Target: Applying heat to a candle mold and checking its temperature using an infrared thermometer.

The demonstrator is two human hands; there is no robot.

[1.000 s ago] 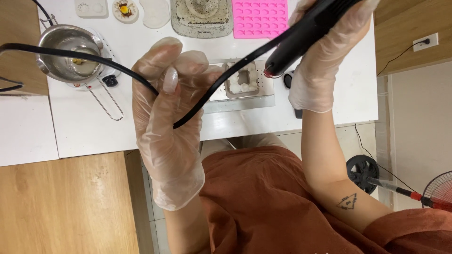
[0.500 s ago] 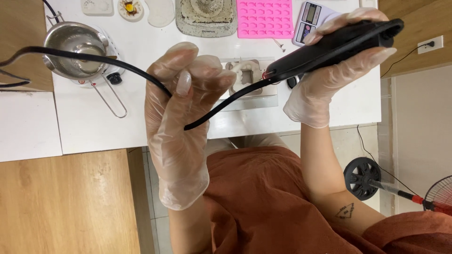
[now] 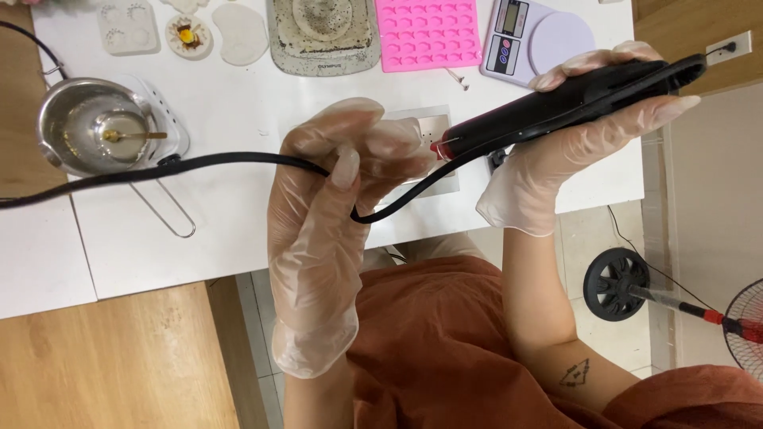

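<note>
**Gloved hands hold black tool and its cord over white table**

Right hand (image 3: 556, 151) (clear glove) wraps around a long black tool (image 3: 572, 99), fingers closed along the body, holding it nearly level above the table's right edge, red-tipped cord end pointing left. Left hand (image 3: 334, 199), also gloved, is curled shut on the black cord (image 3: 199, 163), pinching it just beside where it leaves the tool; the cord loops under the thumb and runs off left past the frame edge. Both hands hover above the white table (image 3: 230, 238), not touching it.

Behind the left hand's fingers sits a small clear tray (image 3: 441, 131) (mostly hidden). Far left: a steel pot (image 3: 71, 131) with a wire handle, a spoon inside. Along the back edge: a pink mold (image 3: 429, 36), a small scale (image 3: 536, 40), a grey speckled block (image 3: 318, 36). Floor fan (image 3: 747, 326) lower right.
</note>
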